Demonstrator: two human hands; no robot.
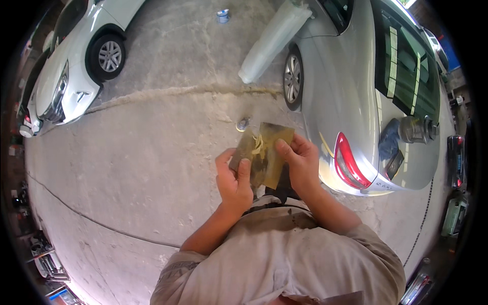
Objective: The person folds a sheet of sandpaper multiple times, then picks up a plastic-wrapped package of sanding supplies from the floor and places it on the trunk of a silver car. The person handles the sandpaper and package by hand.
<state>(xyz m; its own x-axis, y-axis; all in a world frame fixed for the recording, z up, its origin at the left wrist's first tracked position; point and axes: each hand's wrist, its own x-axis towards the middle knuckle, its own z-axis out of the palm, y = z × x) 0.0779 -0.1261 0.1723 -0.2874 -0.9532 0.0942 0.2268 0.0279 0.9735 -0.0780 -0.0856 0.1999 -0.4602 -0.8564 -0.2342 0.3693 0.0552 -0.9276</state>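
In front of my waist, my left hand (235, 178) pinches a grey-brown flat putty spreader (245, 146) between thumb and fingers. Cream-yellow paste (258, 144) clings along its inner edge. My right hand (305, 161) grips a yellowish rectangular putty spreader (276, 161), thumb on its upper face. The two spreaders meet or overlap near the paste; exact contact is hard to make out. Dark smears mark the surface between them. Just right of my right hand is the silver car's (335, 81) rear corner, with its red tail light (349, 162).
A small round container (243, 123) sits on the concrete beyond my hands. Farther off are a blue-and-white can (222, 16) and a plastic-wrapped roll (274, 43). A jug (414, 129) and dark cloth (389, 140) rest on the silver car. A white car (79, 96) stands left; a hose (101, 223) crosses the floor.
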